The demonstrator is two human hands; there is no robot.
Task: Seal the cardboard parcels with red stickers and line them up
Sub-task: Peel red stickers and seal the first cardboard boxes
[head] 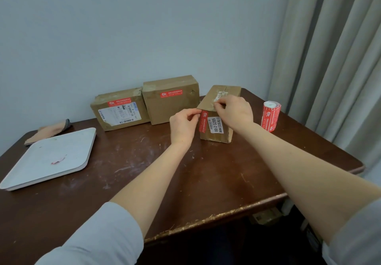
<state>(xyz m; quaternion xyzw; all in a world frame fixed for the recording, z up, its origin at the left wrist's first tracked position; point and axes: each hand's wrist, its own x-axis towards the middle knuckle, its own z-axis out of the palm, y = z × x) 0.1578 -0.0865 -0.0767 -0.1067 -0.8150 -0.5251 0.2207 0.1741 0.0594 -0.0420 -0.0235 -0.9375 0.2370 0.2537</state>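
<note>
Three cardboard parcels stand on the dark wooden table. The left parcel and the middle parcel lean side by side against the wall, each with a red sticker on its face. The third parcel stands apart at the right. A red sticker hangs down its near face beside a white barcode label. My left hand pinches this sticker at its left edge. My right hand pinches its upper end at the parcel's top edge. A roll of red stickers stands upright to the right.
A white square tray lies at the table's left, with a small red scrap on it. A folded cloth lies behind the tray. Grey curtains hang at the right. The table's front edge is chipped.
</note>
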